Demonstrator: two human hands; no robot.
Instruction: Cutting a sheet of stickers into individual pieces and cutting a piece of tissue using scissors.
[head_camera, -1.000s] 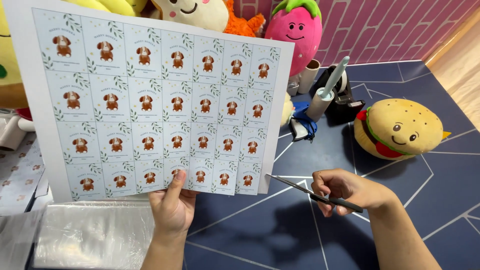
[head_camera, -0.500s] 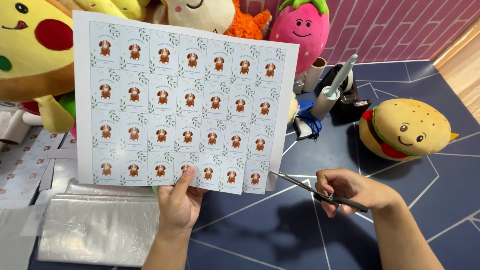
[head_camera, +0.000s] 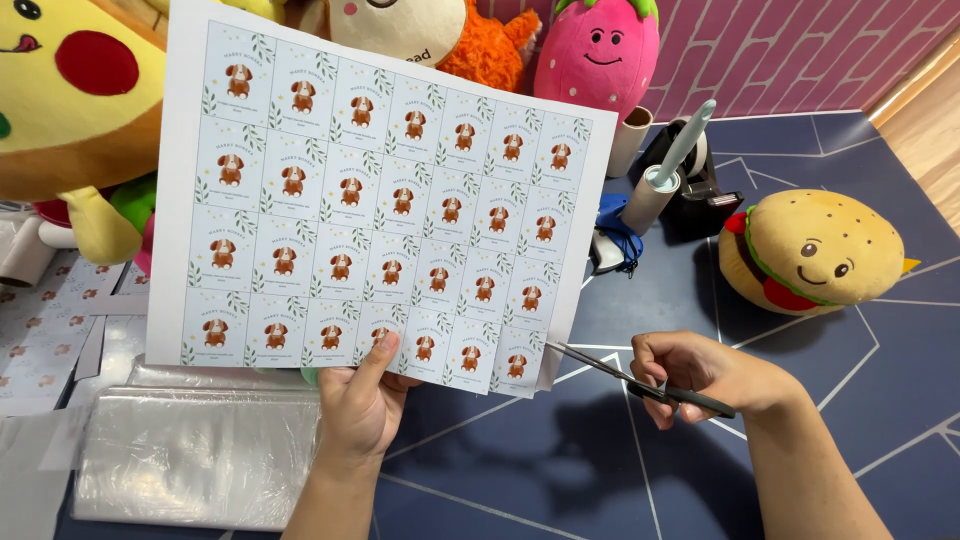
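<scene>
1. Holding the printed sticker sheet (head_camera: 375, 205) up off the worktop (head_camera: 560, 470), the left hand (head_camera: 360, 400) pinches its bottom edge, thumb on the front face and the other fingers hidden behind the paper, clamped on the sheet.
2. Gripping the scissors (head_camera: 640, 378), the right hand (head_camera: 700, 372) has its fingers closed round the dark handles; the blades point toward ten o'clock, tips just beside the sheet's lower right corner (whether they are parted I cannot tell).
3. For a clean cut, the blades should line up with the white gap between sticker columns, not across the brown dog pictures.
4. The sheet sags least near the pinch, so a grip closer to the cut line would likely steady it.
5. Nearby, well apart from the cut: a burger plush (head_camera: 815, 250) at three o'clock, a strawberry plush (head_camera: 600, 55) at twelve, clear plastic bags (head_camera: 190, 450) at eight.
</scene>
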